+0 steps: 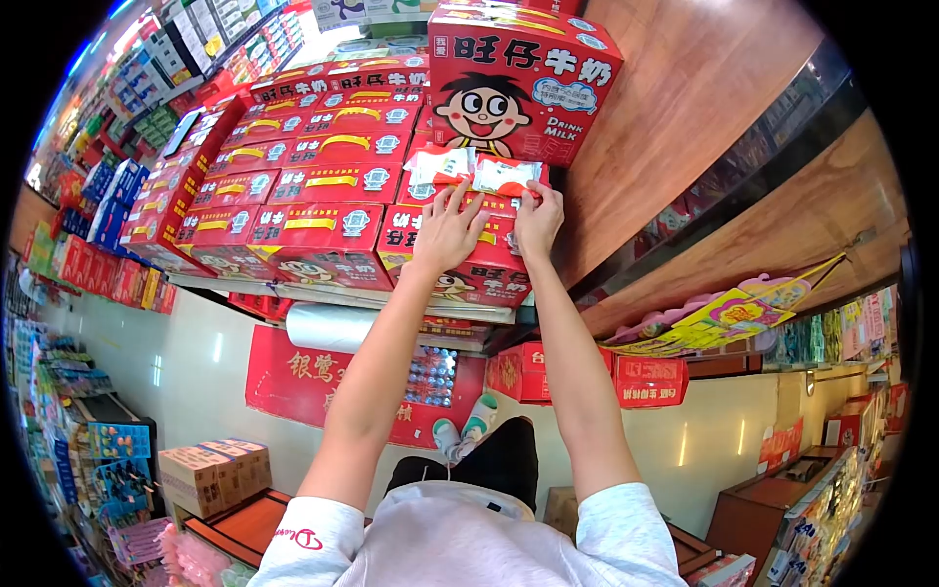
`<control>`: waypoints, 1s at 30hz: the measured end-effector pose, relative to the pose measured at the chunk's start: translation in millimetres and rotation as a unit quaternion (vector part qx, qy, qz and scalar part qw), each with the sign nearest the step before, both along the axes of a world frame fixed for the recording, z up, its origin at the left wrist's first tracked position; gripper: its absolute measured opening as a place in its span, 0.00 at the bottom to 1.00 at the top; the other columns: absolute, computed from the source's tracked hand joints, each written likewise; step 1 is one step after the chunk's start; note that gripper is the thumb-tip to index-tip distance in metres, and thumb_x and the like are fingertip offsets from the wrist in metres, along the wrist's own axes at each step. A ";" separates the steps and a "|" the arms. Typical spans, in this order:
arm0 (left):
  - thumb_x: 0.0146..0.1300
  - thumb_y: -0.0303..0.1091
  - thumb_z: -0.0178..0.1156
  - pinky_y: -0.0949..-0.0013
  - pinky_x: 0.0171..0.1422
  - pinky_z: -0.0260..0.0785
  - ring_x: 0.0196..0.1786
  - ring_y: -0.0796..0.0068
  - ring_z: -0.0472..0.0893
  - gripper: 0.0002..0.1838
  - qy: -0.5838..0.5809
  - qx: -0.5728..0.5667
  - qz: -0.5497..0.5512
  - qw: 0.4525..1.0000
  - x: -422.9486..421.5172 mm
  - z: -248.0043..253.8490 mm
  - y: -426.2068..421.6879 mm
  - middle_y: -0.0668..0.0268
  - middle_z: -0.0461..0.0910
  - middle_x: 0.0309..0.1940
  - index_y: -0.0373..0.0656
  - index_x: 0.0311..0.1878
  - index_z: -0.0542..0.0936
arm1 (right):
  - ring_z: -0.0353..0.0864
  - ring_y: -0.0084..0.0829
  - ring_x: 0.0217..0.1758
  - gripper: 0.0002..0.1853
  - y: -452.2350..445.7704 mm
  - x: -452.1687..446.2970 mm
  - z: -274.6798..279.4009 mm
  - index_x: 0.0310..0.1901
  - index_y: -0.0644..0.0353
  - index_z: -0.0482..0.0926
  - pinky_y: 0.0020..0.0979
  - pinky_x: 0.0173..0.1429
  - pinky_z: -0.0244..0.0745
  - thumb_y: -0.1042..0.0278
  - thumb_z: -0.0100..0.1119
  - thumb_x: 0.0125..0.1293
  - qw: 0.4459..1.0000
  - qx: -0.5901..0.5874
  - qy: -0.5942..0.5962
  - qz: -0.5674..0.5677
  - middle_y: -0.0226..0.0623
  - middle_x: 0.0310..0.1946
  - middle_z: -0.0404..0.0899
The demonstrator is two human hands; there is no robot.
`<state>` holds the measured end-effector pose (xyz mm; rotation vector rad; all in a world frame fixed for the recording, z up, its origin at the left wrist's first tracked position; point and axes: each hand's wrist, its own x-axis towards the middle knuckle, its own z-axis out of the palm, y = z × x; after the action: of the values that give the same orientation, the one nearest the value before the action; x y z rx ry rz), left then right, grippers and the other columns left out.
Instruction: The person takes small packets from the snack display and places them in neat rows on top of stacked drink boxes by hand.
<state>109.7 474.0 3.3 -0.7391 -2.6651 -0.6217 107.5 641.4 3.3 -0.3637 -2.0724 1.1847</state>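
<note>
Both hands reach forward over stacked red milk boxes (328, 225). My left hand (450, 227) lies on a box top, its fingers spread and their tips at the lower edge of a white and red packet (440, 166). To its right, my right hand (539, 217) pinches the lower right corner of a second white and red packet (507, 174). The two packets lie side by side, just in front of a large upright red milk carton (518, 88) with a cartoon face.
A wooden panel (650, 117) rises on the right, with a yellow and pink hanging display (724, 318) below it. A white roll (331, 327) lies under the shelf edge. Cardboard boxes (210, 477) stand at the lower left.
</note>
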 end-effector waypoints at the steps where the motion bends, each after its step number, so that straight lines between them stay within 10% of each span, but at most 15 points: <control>1: 0.75 0.52 0.45 0.49 0.73 0.56 0.72 0.51 0.63 0.26 -0.003 0.004 -0.002 1.000 0.3 0.7 -0.4 0.60 0.62 0.75 0.51 0.68 0.76 | 0.81 0.43 0.46 0.11 0.9 -1.0 -1.6 0.47 0.66 0.83 0.39 0.54 0.75 0.78 0.60 0.64 1.000 0.007 0.010 -0.004 0.46 0.46 0.77; 21: 0.74 0.60 0.42 0.42 0.80 0.41 0.72 0.47 0.61 0.36 -0.020 0.086 0.167 0.982 -1.3 3.4 6.9 0.45 0.67 0.63 0.39 0.68 0.71 | 0.80 0.43 0.44 0.12 2.9 -13.8 -5.9 0.50 0.59 0.84 0.38 0.51 0.75 0.74 0.61 0.65 0.999 -0.019 0.005 -0.043 0.43 0.42 0.77; 30: 0.71 0.66 0.41 0.44 0.82 0.37 0.79 0.46 0.53 0.44 -0.065 0.063 0.157 0.983 -7.0 3.1 10.0 0.44 0.56 0.75 0.33 0.72 0.63 | 0.75 0.43 0.55 0.17 -2.1 -17.1 -5.1 0.53 0.55 0.84 0.42 0.59 0.72 0.68 0.62 0.63 0.995 0.082 -0.032 -0.047 0.41 0.48 0.76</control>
<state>102.7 484.0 6.3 -0.2416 -2.7455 -0.7651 90.5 639.3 -1.9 -0.4207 -2.1651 0.9509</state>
